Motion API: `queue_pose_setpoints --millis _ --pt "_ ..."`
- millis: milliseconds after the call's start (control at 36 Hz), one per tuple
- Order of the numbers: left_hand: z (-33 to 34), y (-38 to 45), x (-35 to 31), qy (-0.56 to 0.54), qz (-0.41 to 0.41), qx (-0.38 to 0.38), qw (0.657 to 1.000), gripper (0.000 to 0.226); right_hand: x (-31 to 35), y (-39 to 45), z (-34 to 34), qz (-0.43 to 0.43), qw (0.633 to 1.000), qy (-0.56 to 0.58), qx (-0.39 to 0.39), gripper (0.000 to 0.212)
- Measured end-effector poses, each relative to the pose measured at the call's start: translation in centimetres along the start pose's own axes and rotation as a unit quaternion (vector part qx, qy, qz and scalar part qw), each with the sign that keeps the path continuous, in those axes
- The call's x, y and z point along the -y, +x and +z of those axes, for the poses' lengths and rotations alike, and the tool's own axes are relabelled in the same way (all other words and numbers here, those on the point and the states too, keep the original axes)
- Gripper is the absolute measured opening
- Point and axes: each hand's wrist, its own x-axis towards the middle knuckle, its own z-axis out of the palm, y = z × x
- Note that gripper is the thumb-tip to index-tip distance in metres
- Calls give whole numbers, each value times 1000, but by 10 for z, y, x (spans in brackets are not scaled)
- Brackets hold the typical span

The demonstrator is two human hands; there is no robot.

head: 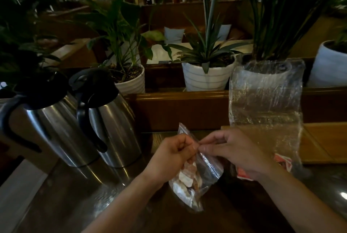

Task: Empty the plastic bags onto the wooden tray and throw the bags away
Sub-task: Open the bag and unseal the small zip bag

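Both hands pinch a small plastic bag's top, lower centre.
Left hand (171, 155) and right hand (237, 153) hold the small plastic bag (195, 180) above the counter (62, 204); wooden tray (323, 141) right.

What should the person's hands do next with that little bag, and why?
Probably pull its top edges apart. The left hand and right hand both pinch the mouth of the small clear plastic bag, which hangs full of pale wrapped pieces. The flat wooden tray waits to the right.
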Motion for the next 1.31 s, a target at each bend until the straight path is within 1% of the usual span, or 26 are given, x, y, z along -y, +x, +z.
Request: queue_pose_setpoints --millis 56,111,250,333,417,556,667,750,861,972,1028,1111,1167,1250,1278,1306 --pt "0 2 -1 6 -2 6 1000 14 -1 0 -1 6 1000 17 -1 12" --pt "-1 4 0 7 -10 13 1000 15 -2 0 -2 1 1000 10 -4 10" --pt "-2 9 -3 7 -7 27 1000 12 -8 2 -1 -36 998 -49 -3 13" --pt "0 12 -2 47 3 16 999 14 -13 3 2 -81 990 -112 -25 14" --pt "5 12 0 77 17 2 997 13 -15 4 6 -102 979 -170 -39 13" --pt "8 11 -4 119 25 1 993 16 -17 5 10 -113 971 -204 -54 16" --pt "9 10 -7 177 41 -13 983 21 -20 3 14 -115 972 -196 -57 15" --pt "7 7 -4 218 64 -32 973 18 -23 1 10 -113 965 -220 -88 15" --pt "0 3 -5 190 42 -46 980 19 -23 -2 -8 -95 962 -230 -112 15" --pt "-12 2 -8 177 16 -67 982 30 -21 -5 -21 -91 965 -214 -124 14" --pt "-19 1 -10 181 10 -74 981 33 -21 -6 -28 -87 961 -224 -136 15" --pt "-26 -1 -14 190 13 -76 979 32 -17 -10 -33 -82 954 -254 -137 18" --pt "-26 -2 -16 175 17 -85 981 30 -15 -11 -34 -78 948 -277 -137 18" --pt "-25 -1 -17 158 23 -112 981 28 -13 -13 -32 -67 935 -317 -141 9" --pt "-25 -1 -16 155 24 -119 980 28 -13 -14 -32 -65 935 -319 -141 9" --pt "-24 -1 -16 151 25 -124 980 29 -13 -15 -32 -68 937 -312 -139 17"
